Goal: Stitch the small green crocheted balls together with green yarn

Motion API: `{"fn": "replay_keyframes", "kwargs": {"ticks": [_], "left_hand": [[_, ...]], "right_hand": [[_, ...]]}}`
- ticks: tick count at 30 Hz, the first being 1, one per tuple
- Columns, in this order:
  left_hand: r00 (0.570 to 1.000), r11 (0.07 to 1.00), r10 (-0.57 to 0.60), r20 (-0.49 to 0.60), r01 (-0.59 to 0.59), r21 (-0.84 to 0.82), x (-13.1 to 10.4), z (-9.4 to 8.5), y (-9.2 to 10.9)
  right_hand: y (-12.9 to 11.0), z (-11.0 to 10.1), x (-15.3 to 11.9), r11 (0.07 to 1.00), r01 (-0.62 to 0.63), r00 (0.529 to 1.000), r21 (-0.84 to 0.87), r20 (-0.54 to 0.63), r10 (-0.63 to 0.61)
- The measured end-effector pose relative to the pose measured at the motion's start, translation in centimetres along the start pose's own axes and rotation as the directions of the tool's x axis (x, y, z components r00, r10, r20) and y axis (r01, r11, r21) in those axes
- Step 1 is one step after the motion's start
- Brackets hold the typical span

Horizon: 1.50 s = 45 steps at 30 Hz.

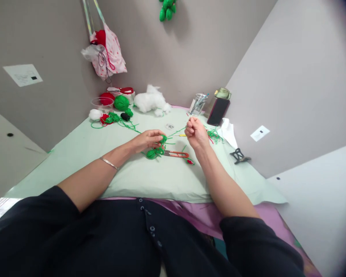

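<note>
Green yarn, worked into a small, knobbly looped piece [163, 139], sits in our left hand [148, 141], pinched between thumb and fingertips just above the pale, softly creased cloth [127, 169]. From it a thin green strand [177, 133] slants straight and taut up to our right hand [196, 132], whose fingers are curled tightly together on it; we cannot tell exactly which fingertips grip the end.

Between our hands lies a slim hook [182, 135] with a yellow handle. Below the looped piece we see a plump, rounded green bulb [151, 154] with a ridged surface, and beside it orange thread snips [177, 154], their long loop of a handle pointing right. Near those rests a little red-and-green piece [190, 162].

Farther back, fluffy white stuffing [152, 100] heaps up like cloud, with a round green yarn ball [121, 102] to its left and a dark spool [125, 116] just in front.
</note>
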State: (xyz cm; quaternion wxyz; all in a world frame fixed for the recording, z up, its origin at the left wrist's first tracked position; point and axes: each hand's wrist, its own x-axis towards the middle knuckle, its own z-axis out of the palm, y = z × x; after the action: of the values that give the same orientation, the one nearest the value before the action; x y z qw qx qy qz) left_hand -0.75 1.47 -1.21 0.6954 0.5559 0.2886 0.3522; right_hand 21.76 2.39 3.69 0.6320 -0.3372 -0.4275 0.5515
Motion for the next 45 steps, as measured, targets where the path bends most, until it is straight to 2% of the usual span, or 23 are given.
{"fn": "replay_keyframes", "kwargs": {"ticks": [3, 7, 12, 17, 19, 22, 24, 28, 31, 36, 41, 45], "left_hand": [[0.999, 1.0, 0.003, -0.032, -0.004, -0.028, -0.1, -0.2, 0.1], [0.998, 0.998, 0.029, -0.064, -0.032, -0.049, -0.3, -0.1, 0.3], [0.999, 0.999, 0.026, -0.044, -0.028, -0.031, -0.3, 0.0, 0.5], [0.999, 1.0, 0.02, -0.028, -0.02, 0.0, -0.3, -0.1, 0.3], [1.0, 1.0, 0.01, -0.021, -0.01, 0.008, -0.3, -0.2, 0.3], [1.0, 1.0, 0.004, -0.014, -0.003, 0.009, -0.3, -0.3, 0.2], [1.0, 1.0, 0.01, -0.026, -0.01, 0.004, -0.2, -0.3, 0.2], [0.998, 1.0, 0.021, -0.055, -0.021, -0.003, -0.3, -0.3, 0.3], [0.998, 1.0, 0.025, -0.062, -0.025, -0.001, -0.4, -0.1, 0.4], [0.997, 0.999, 0.033, -0.068, -0.033, 0.011, -0.5, -0.1, 0.7], [0.996, 0.998, 0.058, -0.063, -0.057, 0.011, -0.4, -0.2, 0.7], [0.995, 0.997, 0.07, -0.074, -0.069, 0.016, -0.4, -0.3, 0.7]], "right_hand": [[-0.3, -0.2, -0.2, 0.997, -0.006, 0.996, -0.082, 0.083, 0.012], [-0.1, 0.7, -1.5, 0.945, 0.049, 0.978, -0.325, 0.209, 0.021], [0.6, 1.3, -2.3, 0.769, 0.185, 0.95, -0.611, 0.313, 0.021], [1.6, 1.6, -2.5, 0.634, 0.274, 0.921, -0.723, 0.387, 0.044], [1.7, 1.4, -2.3, 0.565, 0.315, 0.932, -0.763, 0.36, -0.034], [1.6, 0.9, -1.8, 0.479, 0.337, 0.94, -0.811, 0.26, -0.222], [1.4, 0.6, -1.4, 0.532, 0.306, 0.949, -0.79, 0.21, -0.233], [1.2, 0.4, -1.1, 0.811, 0.192, 0.969, -0.553, 0.237, -0.068], [0.7, 0.3, -0.8, 0.924, 0.166, 0.974, -0.345, 0.201, -0.1], [-0.3, -0.2, -0.3, 0.977, 0.167, 0.985, -0.135, -0.018, -0.171], [-0.6, 0.0, -0.5, 0.985, 0.173, 0.973, -0.029, -0.148, -0.175], [-0.9, -0.6, -0.2, 0.978, 0.205, 0.959, 0.026, -0.207, -0.196]]}}
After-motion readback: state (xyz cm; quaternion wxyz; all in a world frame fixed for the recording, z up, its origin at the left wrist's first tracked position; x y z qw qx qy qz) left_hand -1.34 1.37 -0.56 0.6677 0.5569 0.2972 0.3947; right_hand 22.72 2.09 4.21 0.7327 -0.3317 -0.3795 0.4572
